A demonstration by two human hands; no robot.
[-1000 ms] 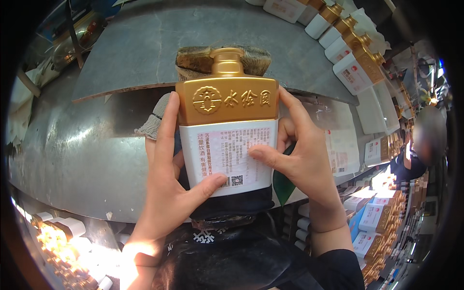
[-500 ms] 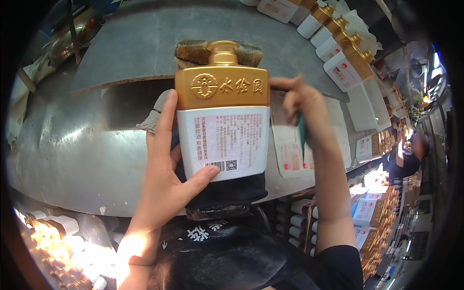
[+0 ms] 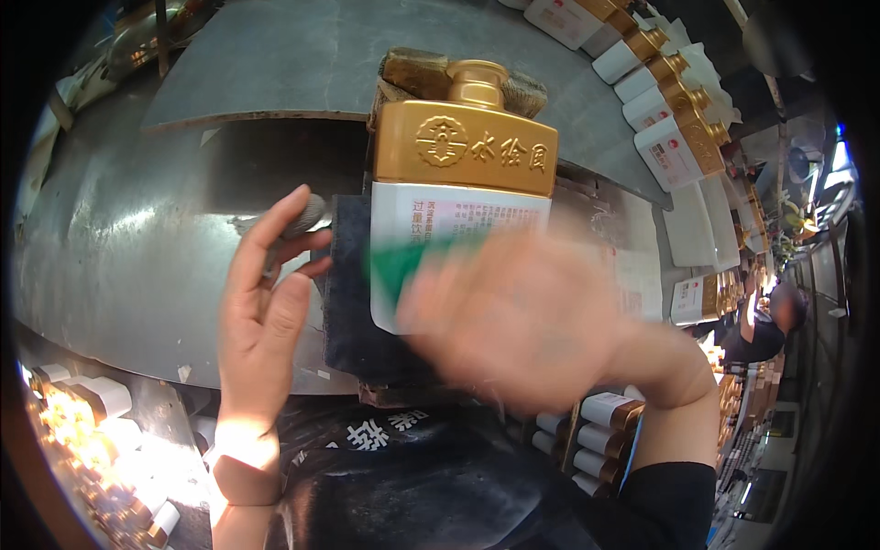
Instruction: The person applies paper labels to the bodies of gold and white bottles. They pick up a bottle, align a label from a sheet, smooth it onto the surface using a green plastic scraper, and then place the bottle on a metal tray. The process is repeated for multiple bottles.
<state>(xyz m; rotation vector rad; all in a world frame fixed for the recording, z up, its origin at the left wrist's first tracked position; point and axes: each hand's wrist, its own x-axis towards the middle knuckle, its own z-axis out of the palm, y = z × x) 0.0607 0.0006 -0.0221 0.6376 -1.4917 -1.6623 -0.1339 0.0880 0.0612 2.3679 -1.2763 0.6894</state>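
Observation:
A flat bottle [image 3: 463, 151] with a gold shoulder and white body lies label-side up on a dark padded rest [image 3: 353, 302]. My right hand [image 3: 532, 312], smeared by motion, is over the lower part of the bottle. It grips a flat green scraper [image 3: 399, 266] whose blade lies over the printed label [image 3: 440, 215]. To the left of the rest my left hand [image 3: 261, 312] is off the bottle, fingers bent and apart. A wad of grey cloth [image 3: 312, 214] shows behind its fingertips. The bottle's lower right corner is hidden by my right hand.
A wooden block [image 3: 412, 69] sits behind the bottle's neck. To the right lies a sheet of labels [image 3: 642, 238]. Gold-and-white bottles [image 3: 678, 151] line the far right edge of the metal bench [image 3: 119, 266]. Another person [image 3: 765, 321] is at the right; more bottles [image 3: 101, 399] stand lower left.
My left hand has let go of the bottle and moved left. My right hand has swung from beside the shoulder down over the label with the green scraper. The whole view has shifted.

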